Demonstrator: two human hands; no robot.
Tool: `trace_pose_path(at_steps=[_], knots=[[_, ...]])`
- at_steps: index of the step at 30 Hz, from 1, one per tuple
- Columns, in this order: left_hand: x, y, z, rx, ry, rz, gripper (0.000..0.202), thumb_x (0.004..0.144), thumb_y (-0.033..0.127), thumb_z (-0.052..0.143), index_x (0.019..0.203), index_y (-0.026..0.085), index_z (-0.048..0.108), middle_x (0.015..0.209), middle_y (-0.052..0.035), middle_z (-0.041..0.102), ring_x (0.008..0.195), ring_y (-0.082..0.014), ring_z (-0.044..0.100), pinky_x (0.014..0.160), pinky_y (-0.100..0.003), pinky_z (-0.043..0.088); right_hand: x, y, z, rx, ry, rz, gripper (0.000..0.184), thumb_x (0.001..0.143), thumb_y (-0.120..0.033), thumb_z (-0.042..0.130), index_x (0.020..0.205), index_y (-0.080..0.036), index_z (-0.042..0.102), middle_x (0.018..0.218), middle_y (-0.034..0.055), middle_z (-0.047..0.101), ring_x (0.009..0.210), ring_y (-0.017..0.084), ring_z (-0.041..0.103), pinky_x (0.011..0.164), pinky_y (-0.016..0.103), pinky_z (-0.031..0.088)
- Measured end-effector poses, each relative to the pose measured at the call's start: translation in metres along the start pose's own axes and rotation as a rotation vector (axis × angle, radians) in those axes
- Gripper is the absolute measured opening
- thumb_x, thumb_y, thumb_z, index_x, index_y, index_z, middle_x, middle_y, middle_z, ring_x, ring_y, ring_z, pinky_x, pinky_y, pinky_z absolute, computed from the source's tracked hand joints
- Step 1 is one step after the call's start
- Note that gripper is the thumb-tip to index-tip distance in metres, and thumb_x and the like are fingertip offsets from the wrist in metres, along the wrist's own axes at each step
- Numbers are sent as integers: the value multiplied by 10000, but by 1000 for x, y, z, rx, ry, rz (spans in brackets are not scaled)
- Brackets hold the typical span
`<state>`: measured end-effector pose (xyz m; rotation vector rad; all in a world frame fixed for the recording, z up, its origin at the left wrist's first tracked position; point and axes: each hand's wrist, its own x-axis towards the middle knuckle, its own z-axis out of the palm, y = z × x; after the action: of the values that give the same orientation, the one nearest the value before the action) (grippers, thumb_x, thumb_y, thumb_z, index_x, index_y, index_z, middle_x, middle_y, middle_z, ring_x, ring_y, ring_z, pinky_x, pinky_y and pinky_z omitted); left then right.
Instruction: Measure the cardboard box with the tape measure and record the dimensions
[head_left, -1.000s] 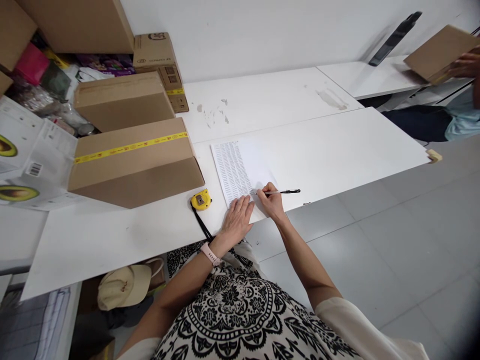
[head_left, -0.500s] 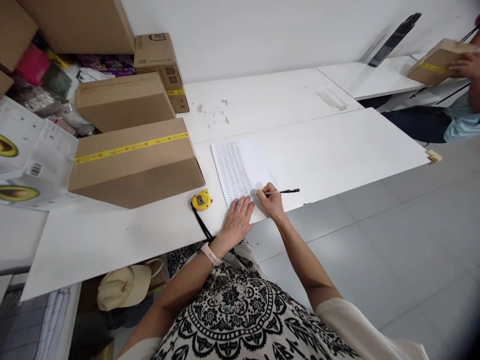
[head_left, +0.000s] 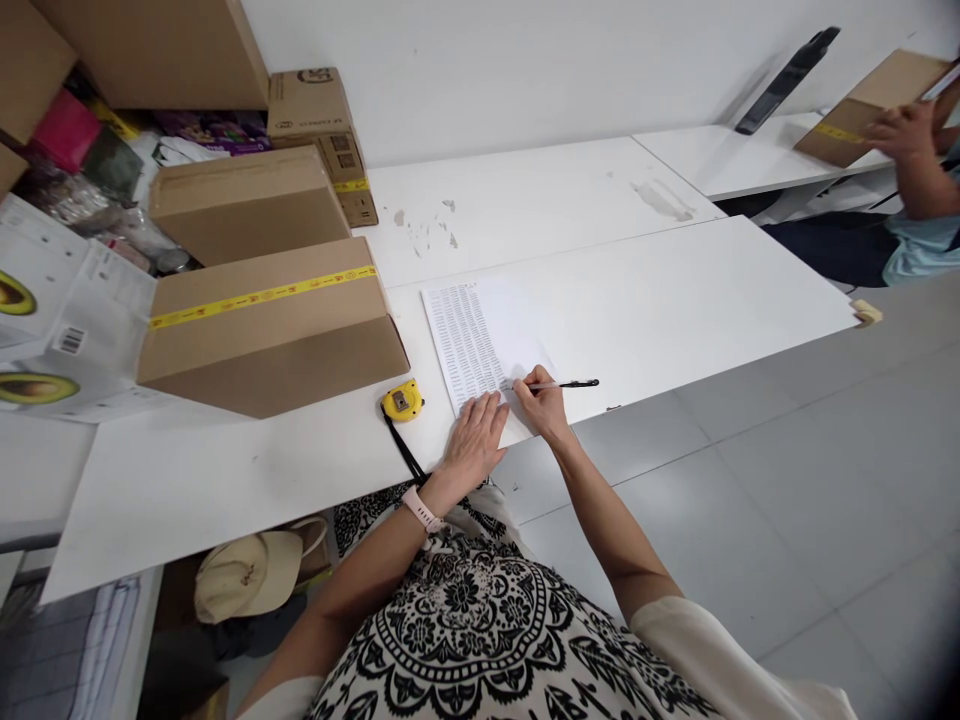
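A printed sheet of paper [head_left: 480, 335] lies on the white table [head_left: 645, 300] near its front edge. My left hand [head_left: 474, 440] lies flat on the sheet's lower end, fingers spread, a pink watch on the wrist. My right hand [head_left: 544, 400] pinches a black pen [head_left: 561, 384] with its tip on the paper's lower part. A yellow tape measure [head_left: 402, 399] with a black strap sits just left of my left hand.
A cardboard box with yellow tape [head_left: 266, 325] stands left of the paper, with more boxes [head_left: 247, 200] and packaged goods behind it. At the far right another person's hand [head_left: 896, 125] holds a cardboard box [head_left: 870, 100] on a second table. A cap [head_left: 251, 570] lies under the table.
My hands and the pen have hardly moved. At the far right the other person has turned and lowered their cardboard box.
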<state>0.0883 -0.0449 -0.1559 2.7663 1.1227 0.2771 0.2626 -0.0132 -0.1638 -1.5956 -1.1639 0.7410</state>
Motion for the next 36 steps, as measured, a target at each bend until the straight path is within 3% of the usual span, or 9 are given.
trace_pose_path(at_steps=[8, 36], knots=[[-1, 0, 1, -18, 16, 4, 700, 879, 256, 658, 1494, 96, 365, 1584, -235, 406, 1497, -347, 348, 1215, -541, 282, -1, -3, -1, 5, 0, 2, 258, 767, -343, 602, 647, -245, 396, 562, -64, 414, 573, 131, 384, 578, 279, 324], [-1, 0, -1, -9, 13, 8, 686, 871, 263, 705, 1455, 32, 430, 1577, -246, 410, 1483, -362, 361, 1233, -510, 258, 0, -1, -1, 2, 42, -6, 249, 774, -305, 595, 653, -243, 386, 583, -68, 414, 591, 130, 396, 607, 284, 322]])
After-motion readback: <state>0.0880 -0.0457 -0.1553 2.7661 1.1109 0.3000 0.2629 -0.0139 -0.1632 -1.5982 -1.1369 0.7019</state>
